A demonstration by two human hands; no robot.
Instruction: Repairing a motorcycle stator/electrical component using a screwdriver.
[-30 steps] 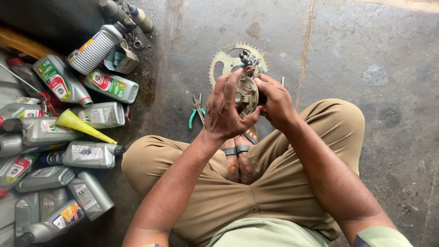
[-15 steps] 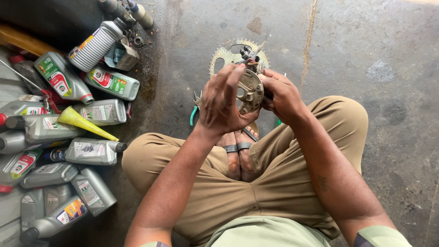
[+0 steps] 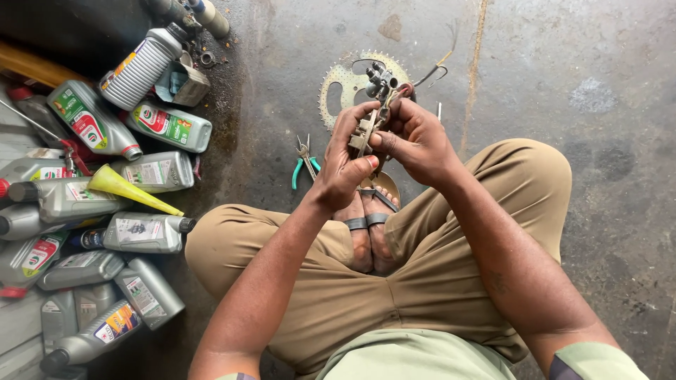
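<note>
Where hands (image 3: 384, 151) meet: sprocket (image 3: 338, 88), pliers (image 3: 304, 163).

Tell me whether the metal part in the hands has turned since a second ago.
Yes. The metal part, held by the left hand and right hand, showed a round face before the sprocket; now it sits edge-on.

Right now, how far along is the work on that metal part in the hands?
Done: nothing shows as finished. In hand: the left hand and right hand both grip the metal part above the sprocket on the floor. Left: the pliers lie unused beside it.
</note>
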